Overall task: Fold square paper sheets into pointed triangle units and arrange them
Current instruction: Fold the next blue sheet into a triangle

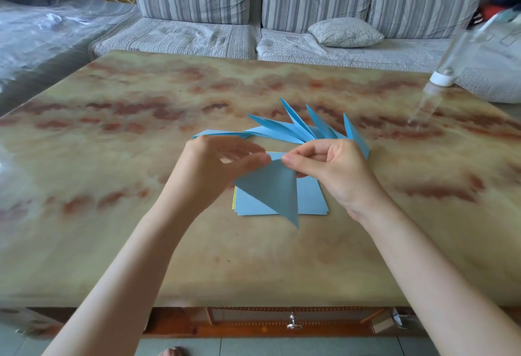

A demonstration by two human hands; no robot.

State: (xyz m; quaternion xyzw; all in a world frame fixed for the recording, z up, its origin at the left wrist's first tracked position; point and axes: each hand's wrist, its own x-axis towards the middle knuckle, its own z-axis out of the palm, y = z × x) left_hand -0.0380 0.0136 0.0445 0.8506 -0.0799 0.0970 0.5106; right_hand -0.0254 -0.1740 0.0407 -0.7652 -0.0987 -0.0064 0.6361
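Marble-patterned table fills the view, with a striped sofa and one pillow on the far side. Above the table's middle both hands hold a blue folded triangle, its long point hanging toward the near edge. The right hand pinches the triangle's top corner between thumb and forefinger, the other fingers curled in. The left hand (a little blurred) meets the same corner with thumb and curved fingers and seems to pinch it too. Under the triangle lies a stack of square sheets, blue with a yellow edge at its left. Just beyond the hands, finished pointed units lie spread like a fan. A clear bottle stands at the far right.
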